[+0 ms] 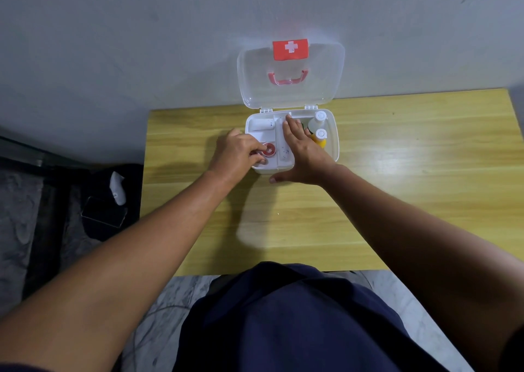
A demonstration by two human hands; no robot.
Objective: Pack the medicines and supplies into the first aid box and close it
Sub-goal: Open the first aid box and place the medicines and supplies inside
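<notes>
My left hand (236,152) is at the left front corner of the box (336,145), with the fingers curled and pinched on a small round red roll (268,149), which looks like tape with a pale ring in its middle. The roll is in the front left compartment of the white tray (280,133) that sits in the box. My right hand (302,152) lies flat and open over the middle of the box, fingers stretched toward the back wall and holding nothing; its thumb is on the table (397,187) just in front of the box. To the right of this hand, inside the box, two bottles (319,118) stand with white caps; the far one is pale and the near one has a yellow body. In the back left compartment there is a white roll (262,124), maybe a bandage, lying on its side. The box is white with rounded corners and stands at the far edge of the yellow wooden table, near the grey wall (141,31). Its lid (290,88) is clear plastic, open and leaning upright against the wall, with a red label (290,49) bearing a white cross and a pink handle (287,78) below it. Left of the table, on the floor, lies dark cloth (107,201) with a small white thing on it which I cannot identify.
</notes>
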